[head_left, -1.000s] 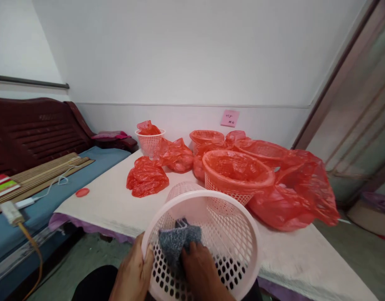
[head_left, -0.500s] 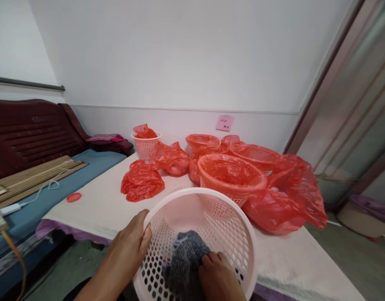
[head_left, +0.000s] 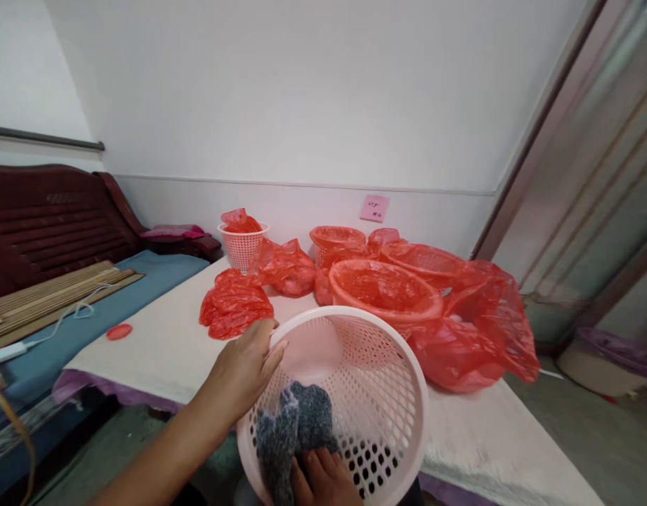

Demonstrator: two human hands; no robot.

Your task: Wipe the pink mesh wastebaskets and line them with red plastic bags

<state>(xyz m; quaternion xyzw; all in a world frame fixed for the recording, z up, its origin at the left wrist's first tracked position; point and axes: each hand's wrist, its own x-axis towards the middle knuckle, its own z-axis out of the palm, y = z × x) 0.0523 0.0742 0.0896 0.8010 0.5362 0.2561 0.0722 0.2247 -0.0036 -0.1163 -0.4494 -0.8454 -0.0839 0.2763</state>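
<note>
A pale pink perforated plastic basket (head_left: 421, 414) is tilted toward me at the near edge of the table. My left hand (head_left: 249, 365) is closed around its left rim, thumb on the inside. A dark grey speckled cloth (head_left: 313, 414), fuzzy in texture, lies bunched against the basket's inner left side and bottom. Down inside the basket, my right hand (head_left: 326, 479) presses its bent fingers into the cloth and grips it. Part of that hand is cut off by the lower frame edge.
Behind the basket stand a bag-lined basket (head_left: 386, 284), a bulging red plastic bag (head_left: 463, 358) and a crumpled red bag (head_left: 236, 306). A small white basket (head_left: 242, 247) is at the back left. A red lid-like disc (head_left: 119, 332) lies near the table's left edge.
My right hand and the cloth have shifted left and nearer me within the basket. The basket has tipped slightly, with my left hand higher and further right on its rim.
</note>
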